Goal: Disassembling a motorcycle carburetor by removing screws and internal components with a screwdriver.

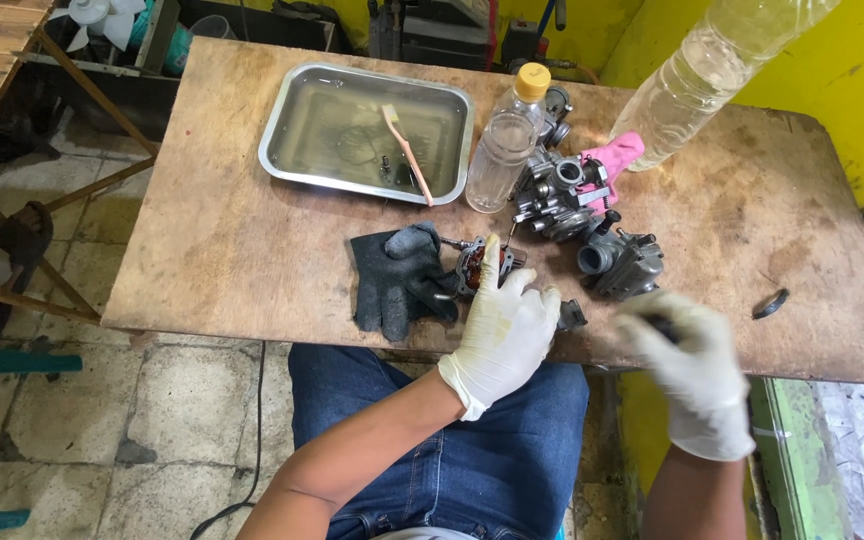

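Note:
My left hand (pixel 505 328), in a white glove, rests over a small metal engine part (pixel 479 264) with copper-coloured windings at the near edge of the wooden table (pixel 242 240). It grips that part against the table. My right hand (pixel 692 365), also gloved and blurred by motion, closes around a small dark object that I cannot make out. A dark grey work glove (pixel 399 278) lies just left of the left hand. Two carburettors (pixel 564 193) (pixel 620 262) sit beyond the hands.
A steel tray (pixel 282 135) of liquid with a pink toothbrush (pixel 407 152) stands at the back left. A yellow-capped bottle (pixel 505 145), a large clear bottle (pixel 704 75), a pink cloth (pixel 617 152) and a small black curved piece (pixel 770 303) are also on the table.

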